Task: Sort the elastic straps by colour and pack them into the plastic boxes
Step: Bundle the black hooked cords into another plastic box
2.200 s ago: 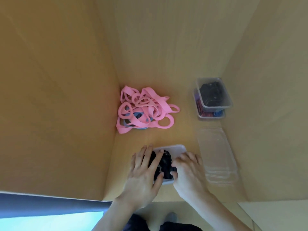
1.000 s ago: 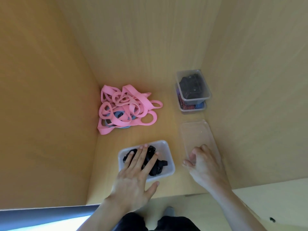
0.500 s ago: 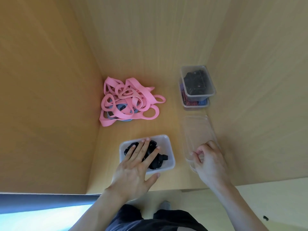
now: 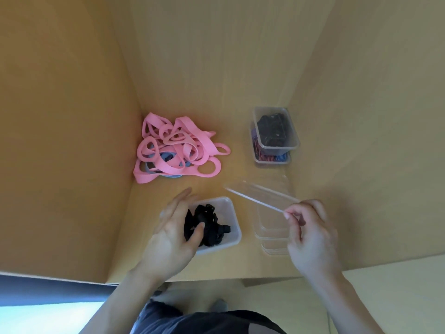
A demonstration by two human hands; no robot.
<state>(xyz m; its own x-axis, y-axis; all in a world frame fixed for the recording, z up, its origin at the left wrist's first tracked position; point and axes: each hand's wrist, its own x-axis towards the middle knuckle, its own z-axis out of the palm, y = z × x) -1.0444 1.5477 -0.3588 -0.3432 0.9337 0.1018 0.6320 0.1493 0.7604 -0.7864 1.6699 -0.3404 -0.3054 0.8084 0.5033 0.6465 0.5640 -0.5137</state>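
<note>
Three plastic boxes (image 4: 237, 233), one held lid (image 4: 260, 196), one pink strap pile (image 4: 178, 150), two hands (image 4: 171, 237).

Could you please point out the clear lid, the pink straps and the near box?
clear lid (image 4: 265, 196), head view: its tilted face.
pink straps (image 4: 197, 138), head view: a mid-pile band.
near box (image 4: 236, 225), head view: its right wall.

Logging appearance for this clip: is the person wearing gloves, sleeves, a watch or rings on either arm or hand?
Both the left hand and right hand are bare: no gloves, no rings that show. The left forearm and right forearm are uncovered to the frame edge, with no sleeve, watch or band. Dark clothing shows at the bottom.
</note>
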